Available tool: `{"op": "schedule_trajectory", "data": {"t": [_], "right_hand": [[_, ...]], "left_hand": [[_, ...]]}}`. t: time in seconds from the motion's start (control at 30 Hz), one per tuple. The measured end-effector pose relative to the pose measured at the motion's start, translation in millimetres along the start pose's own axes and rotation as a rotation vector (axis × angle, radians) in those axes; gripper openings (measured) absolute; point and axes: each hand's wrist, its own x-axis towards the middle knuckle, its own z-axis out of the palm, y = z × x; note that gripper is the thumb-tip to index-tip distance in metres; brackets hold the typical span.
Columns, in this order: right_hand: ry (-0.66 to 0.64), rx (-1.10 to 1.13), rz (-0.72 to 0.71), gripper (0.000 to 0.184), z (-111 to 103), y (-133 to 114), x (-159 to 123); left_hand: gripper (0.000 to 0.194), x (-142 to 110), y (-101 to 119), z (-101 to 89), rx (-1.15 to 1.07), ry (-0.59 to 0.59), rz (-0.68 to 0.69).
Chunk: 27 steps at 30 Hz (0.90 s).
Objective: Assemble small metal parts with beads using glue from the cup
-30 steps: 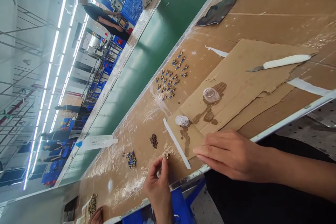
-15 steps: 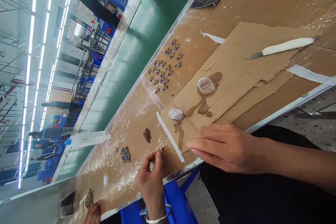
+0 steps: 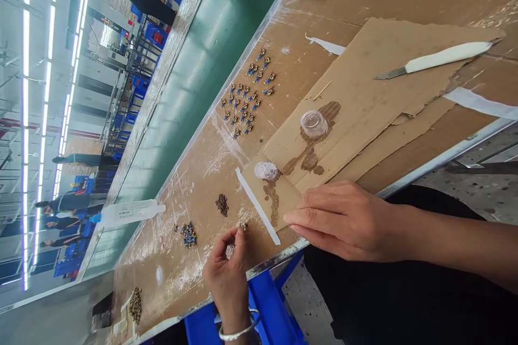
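My left hand, with a bracelet at the wrist, pinches a tiny gold-coloured figurine between thumb and forefinger near the table edge. My right hand is closed in a pinch at the cardboard's near corner; whatever its fingertips hold is hidden. Beyond my left hand lie a small pile of dark brown bits and a heap of blue-and-gold figurines. Several more figurines stand in loose rows. Two small clear dishes, one nearer and one farther, rest on the wet-stained cardboard.
A white-handled knife lies on the cardboard. Beyond the table runs a green conveyor belt, with a plastic bottle at its edge. Another pile of gold pieces sits far left. Co-workers stand across the room.
The view has shifted slightly, moving the table items left and up. A co-worker's hand by the far-left pile has gone from view. Both of my hands keep nearly the same pose.
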Motion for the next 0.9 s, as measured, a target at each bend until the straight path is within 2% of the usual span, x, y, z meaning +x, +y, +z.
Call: {"op": "schedule_trajectory", "data": {"t": [0.1,0.2,0.33,0.47,0.77,0.9], "right_hand": [[-0.003,0.001,0.000,0.011,-1,0,0],[0.004,-0.017,-0.002,0.013,-2,-1,1],[-0.001,-0.025,0.002,0.013,-2,0,1],[-0.009,-0.019,0.005,0.015,-1,0,1],[0.018,-0.021,-0.002,0.015,-1,1,1],[0.028,-0.006,-0.003,0.014,-2,1,1]], "left_hand": [[0.032,-9,18,33.2,-0.031,-0.084,-0.030],[0.032,-10,28,42.4,-0.096,-0.121,-0.107],[0.033,-8,31,38.0,-0.100,-0.126,-0.129],[0.035,-5,36,35.7,-0.020,-0.148,-0.084],[0.028,10,64,29.3,0.230,-0.262,0.176],[0.029,4,67,22.0,0.175,-0.238,0.125]]}}
